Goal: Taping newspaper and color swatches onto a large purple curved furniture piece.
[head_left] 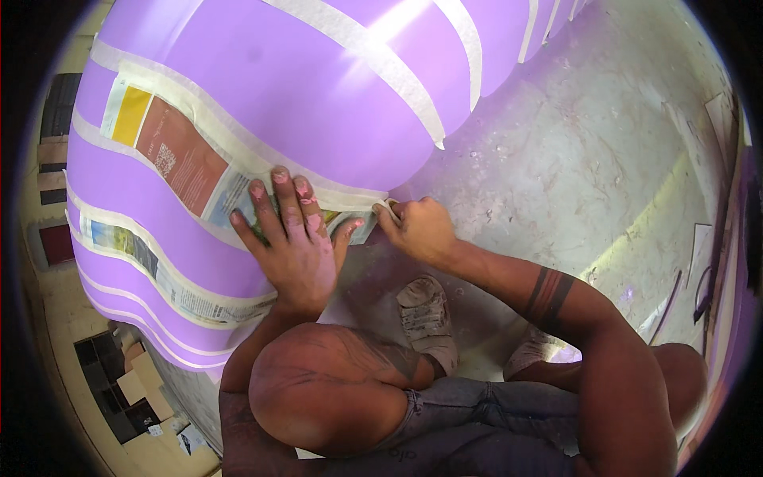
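Left hand (pixel 294 242) flat, fingers spread, pressing newspaper strip (pixel 187 163) on purple wall (pixel 318 103). Right hand (pixel 417 229) just beside, pinching tape end (pixel 391 207); tape (pixel 238 147) running leftward along paper's upper edge, under the left fingertips.

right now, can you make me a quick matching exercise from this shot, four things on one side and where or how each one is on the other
Things:
1. left hand
2. right hand
3. newspaper strip
4. shoe

Places or states:
A. on the dusty floor, below the hands
B. pinching the end of pale masking tape
C. pressed flat, fingers spread, on the purple wall
D. taped onto the purple wall between bands of tape

Pairs: 1-C, 2-B, 3-D, 4-A
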A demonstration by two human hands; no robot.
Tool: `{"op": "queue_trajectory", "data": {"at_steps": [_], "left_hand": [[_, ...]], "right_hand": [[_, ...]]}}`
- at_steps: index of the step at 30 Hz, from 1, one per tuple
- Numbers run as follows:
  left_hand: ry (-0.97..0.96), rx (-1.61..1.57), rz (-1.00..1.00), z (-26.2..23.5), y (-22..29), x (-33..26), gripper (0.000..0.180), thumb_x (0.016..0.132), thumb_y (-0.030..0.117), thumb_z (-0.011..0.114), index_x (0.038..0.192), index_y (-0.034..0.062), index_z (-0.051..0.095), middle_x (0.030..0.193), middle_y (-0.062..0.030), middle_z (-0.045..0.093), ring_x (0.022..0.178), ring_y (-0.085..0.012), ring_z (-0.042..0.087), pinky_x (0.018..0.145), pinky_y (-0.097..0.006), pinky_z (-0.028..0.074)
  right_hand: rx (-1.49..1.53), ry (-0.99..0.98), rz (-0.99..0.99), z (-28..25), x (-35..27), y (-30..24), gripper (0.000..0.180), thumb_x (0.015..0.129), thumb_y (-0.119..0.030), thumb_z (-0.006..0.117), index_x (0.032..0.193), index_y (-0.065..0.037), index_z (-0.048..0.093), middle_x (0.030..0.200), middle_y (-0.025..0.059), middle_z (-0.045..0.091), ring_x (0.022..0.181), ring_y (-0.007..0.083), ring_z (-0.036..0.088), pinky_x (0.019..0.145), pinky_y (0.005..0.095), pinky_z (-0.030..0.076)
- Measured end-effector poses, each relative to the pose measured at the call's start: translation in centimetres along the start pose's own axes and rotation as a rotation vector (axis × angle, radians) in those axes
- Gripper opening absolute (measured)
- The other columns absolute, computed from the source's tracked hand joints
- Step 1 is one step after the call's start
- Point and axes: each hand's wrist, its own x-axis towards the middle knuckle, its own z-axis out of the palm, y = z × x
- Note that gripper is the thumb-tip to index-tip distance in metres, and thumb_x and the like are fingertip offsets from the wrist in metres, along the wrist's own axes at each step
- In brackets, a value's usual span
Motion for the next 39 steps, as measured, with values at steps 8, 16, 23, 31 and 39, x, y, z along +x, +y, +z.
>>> {"op": "queue_trajectory", "data": {"at_steps": [8,16,23,31,39], "left_hand": [[-0.197,0.436,0.223,4.6,2.2,-5.4,0.087,0.098,0.076,0.028,0.164,0.0181,0.025,0.172,-0.0027,0.017,0.158,-0.0277,0.013,0.119,-0.068,0.006],[-0.354,0.526,0.358,5.4,3.7,-7.5,0.077,0.102,0.069,0.025,0.166,0.0276,0.018,0.174,0.0049,0.008,0.16,-0.0232,0.004,0.121,-0.062,-0.008],[-0.414,-0.043,0.289,6.5,4.2,-8.1,0.074,0.102,0.061,0.042,0.155,0.0082,0.044,0.167,-0.0113,0.032,0.155,-0.0279,0.023,0.124,-0.055,0.007],[-0.257,-0.319,0.23,7.1,6.1,-8.5,0.068,0.103,0.05,0.048,0.156,0.0088,0.043,0.167,-0.0146,0.031,0.155,-0.0294,0.026,0.128,-0.042,0.01],[0.008,-0.688,0.237,7.2,5.6,-7.5,0.053,0.096,0.025,0.066,0.143,0.0021,0.054,0.15,-0.0236,0.048,0.14,-0.0349,0.048,0.119,-0.048,0.034]], "right_hand": [[0.052,-0.114,0.144,-0.3,0.0,-0.1,0.046,0.1,-0.037,0.062,0.072,-0.002,0.071,0.055,0.0197,0.059,0.052,0.0392,0.063,0.055,0.0467,0.051],[0.219,-0.216,-0.045,-2.0,-1.8,3.3,0.04,0.101,-0.037,0.06,0.086,-0.002,0.073,0.06,0.0176,0.06,0.056,0.0377,0.063,0.058,0.0479,0.049],[0.204,-0.237,0.044,-0.9,-1.6,3.1,0.035,0.098,-0.033,0.064,0.088,-0.002,0.075,0.056,0.0188,0.058,0.05,0.0379,0.06,0.055,0.0466,0.049],[0.211,-0.217,0.114,-0.9,-1.5,2.3,0.036,0.097,-0.033,0.065,0.09,0.0,0.076,0.058,0.0229,0.058,0.055,0.039,0.064,0.057,0.0455,0.051],[0.211,-0.11,0.087,-0.5,-2.1,2.9,0.037,0.096,-0.03,0.067,0.082,0.004,0.072,0.059,0.0228,0.059,0.052,0.0365,0.063,0.055,0.0438,0.05]]}}
